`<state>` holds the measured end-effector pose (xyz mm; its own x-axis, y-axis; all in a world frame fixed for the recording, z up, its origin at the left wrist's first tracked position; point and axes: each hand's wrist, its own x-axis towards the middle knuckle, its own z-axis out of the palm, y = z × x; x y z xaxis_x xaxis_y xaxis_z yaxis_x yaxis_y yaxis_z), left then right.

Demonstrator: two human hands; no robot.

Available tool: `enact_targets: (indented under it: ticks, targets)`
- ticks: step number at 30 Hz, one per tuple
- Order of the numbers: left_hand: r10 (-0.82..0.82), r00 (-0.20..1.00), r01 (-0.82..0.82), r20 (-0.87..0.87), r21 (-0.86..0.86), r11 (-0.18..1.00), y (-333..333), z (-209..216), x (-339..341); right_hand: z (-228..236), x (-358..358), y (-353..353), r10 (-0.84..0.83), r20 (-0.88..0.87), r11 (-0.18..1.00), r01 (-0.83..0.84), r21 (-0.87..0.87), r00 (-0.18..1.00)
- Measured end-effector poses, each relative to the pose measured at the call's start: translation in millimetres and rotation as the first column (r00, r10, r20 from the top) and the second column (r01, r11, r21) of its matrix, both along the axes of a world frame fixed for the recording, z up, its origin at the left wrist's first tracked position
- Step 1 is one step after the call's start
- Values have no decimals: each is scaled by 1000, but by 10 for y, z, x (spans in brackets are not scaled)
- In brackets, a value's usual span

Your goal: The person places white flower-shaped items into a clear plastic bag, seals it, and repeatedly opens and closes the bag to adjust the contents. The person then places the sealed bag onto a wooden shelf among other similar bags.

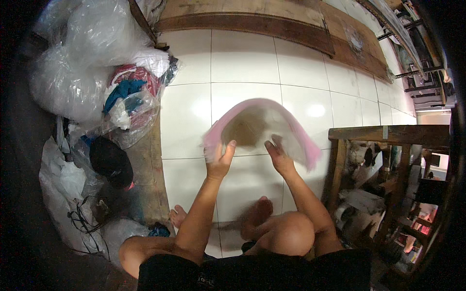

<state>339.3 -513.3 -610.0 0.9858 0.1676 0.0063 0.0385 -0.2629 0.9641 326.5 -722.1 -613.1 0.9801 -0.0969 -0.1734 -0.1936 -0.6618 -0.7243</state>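
Note:
A thin, pale piece with a pink border (pixel 294 127) arches in front of me above the tiled floor, smeared by motion. Its middle looks whitish, with a brown patch, and I cannot tell whether it is cloth or plastic. My left hand (pixel 220 161) grips it near its left end, thumb up on the near side and the other fingers mostly hidden. Toward its right half, my right hand (pixel 278 155) holds the lower edge between thumb and fingers. The pink right end hangs beyond my right hand.
Clear plastic bags (pixel 77 72) with cloth inside crowd the left, beside a dark round item (pixel 111 162) and a black cable (pixel 82 218). Brown boards (pixel 242 26) lie across the far floor. A wooden frame (pixel 388 132) stands at right. My bare feet and knees are below.

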Motion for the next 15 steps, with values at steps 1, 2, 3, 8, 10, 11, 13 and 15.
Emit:
enact_targets:
  ticks: [1, 2, 3, 8, 10, 11, 13, 15]
  targets:
    - [-35, 998, 36, 55, -16, 999, -5, -47, 38, -156, -44, -44, 38, 9, 988, -36, -147, 999]
    - [-68, 992, 70, 108, -19, 997, 38, -81, 69, -216, -24, -27, -24, 27, 1000, 23, 8, 999]
    - [-98, 983, 103, 158, -24, 994, 84, -105, 86, -181, -15, -5, -82, 32, 984, 76, 162, 996]
    - [-279, 921, 82, 271, 567, 820, 330, -145, 221, -227, 45, 90, -318, 120, 820, 210, 532, 940]
    - [-355, 829, 4, 432, 630, 776, 397, -189, 295, -113, 76, 136, -318, 159, 820, 187, 541, 935]
    - [-265, 891, 70, 369, 464, 883, 342, -187, 307, -120, 90, 128, -330, 158, 795, 184, 578, 931]
    - [-86, 948, 42, 306, 148, 988, 193, -138, 323, -40, 134, 175, -315, 232, 802, 127, 584, 920]
    - [47, 979, -42, 196, -33, 999, -21, -32, 238, -97, 54, 159, -340, 272, 809, 133, 572, 900]
